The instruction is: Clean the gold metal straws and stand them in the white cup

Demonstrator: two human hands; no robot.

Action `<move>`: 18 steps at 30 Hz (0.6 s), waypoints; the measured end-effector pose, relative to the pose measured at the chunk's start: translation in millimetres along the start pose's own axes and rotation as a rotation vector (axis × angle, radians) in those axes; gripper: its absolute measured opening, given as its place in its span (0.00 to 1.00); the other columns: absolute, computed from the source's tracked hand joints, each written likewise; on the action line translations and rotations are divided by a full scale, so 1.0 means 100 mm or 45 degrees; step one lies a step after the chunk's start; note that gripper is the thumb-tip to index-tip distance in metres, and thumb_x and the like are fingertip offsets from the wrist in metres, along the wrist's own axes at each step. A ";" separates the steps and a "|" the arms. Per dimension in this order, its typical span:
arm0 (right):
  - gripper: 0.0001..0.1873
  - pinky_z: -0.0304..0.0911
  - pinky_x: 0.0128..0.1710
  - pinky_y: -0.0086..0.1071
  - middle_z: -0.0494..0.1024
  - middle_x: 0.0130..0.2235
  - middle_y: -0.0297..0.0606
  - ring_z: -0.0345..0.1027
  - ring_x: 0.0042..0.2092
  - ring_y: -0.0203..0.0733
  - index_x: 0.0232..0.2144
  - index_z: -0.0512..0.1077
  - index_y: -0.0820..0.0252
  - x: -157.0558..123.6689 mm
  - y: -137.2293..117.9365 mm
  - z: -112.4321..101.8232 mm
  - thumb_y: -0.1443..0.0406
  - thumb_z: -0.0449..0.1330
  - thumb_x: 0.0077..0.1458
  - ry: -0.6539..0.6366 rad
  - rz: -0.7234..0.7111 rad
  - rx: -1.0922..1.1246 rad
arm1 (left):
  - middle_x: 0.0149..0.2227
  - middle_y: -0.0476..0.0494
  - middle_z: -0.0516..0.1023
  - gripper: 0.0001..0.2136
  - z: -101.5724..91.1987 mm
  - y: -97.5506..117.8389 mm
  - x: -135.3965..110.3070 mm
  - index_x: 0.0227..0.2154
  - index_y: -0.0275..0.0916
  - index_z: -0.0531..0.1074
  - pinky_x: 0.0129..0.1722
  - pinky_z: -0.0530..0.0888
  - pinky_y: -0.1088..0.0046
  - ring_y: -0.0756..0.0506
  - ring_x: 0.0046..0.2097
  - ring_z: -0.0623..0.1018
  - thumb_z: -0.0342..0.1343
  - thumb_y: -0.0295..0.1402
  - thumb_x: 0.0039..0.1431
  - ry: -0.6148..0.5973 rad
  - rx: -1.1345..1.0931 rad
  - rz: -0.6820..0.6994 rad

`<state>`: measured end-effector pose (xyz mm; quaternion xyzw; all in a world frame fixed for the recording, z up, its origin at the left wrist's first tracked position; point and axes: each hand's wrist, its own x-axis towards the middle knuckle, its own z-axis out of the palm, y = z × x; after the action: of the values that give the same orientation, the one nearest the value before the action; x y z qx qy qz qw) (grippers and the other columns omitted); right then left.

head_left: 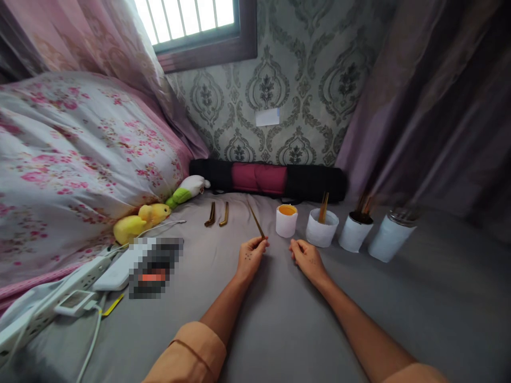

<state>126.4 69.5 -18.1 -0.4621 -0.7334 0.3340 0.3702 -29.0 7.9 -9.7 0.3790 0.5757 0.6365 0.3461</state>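
My left hand (250, 259) is closed round the lower end of a thin gold-brown stick (255, 219), which slants up and to the left. My right hand (309, 259) has its fingers curled in, and nothing shows in it. Beyond my hands, a white-wrapped cup (286, 224) with an orange inside stands upright. To its right is a wider white container (321, 235) with gold-brown sticks (323, 208) in it. Two more white-wrapped containers (354, 236) (389, 242) hold thin upright pieces. Left of the stick lie bent gold-brown pieces (224, 214) in small groups.
A rolled black and maroon bundle (259, 178) lies along the wall. At left are yellow plush toys (130, 229), a green and white plush (187, 190), a power strip (59, 298), a white charger (75, 303) with cables, and a blurred-out item (154, 268). Grey cloth (275, 330) covers the surface.
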 end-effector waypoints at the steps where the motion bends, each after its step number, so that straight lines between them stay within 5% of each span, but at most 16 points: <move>1: 0.23 0.50 0.18 0.25 0.68 0.18 0.33 0.59 0.18 0.31 0.24 0.68 0.62 0.00 0.00 0.00 0.52 0.44 0.52 0.000 -0.001 0.006 | 0.28 0.43 0.75 0.13 0.00 0.00 0.00 0.33 0.35 0.75 0.23 0.63 0.79 0.50 0.28 0.71 0.55 0.36 0.45 -0.001 0.018 0.015; 18: 0.19 0.54 0.18 0.25 0.69 0.21 0.34 0.60 0.19 0.32 0.31 0.71 0.63 -0.01 -0.03 -0.05 0.56 0.47 0.50 -0.058 0.025 0.127 | 0.31 0.43 0.74 0.09 0.01 0.11 -0.13 0.33 0.41 0.76 0.32 0.64 0.76 0.48 0.31 0.69 0.54 0.34 0.49 -0.018 0.237 0.354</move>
<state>129.6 67.8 -13.4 -0.4425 -0.7194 0.3842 0.3728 -21.9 -4.2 0.1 0.4897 0.5718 0.6196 0.2223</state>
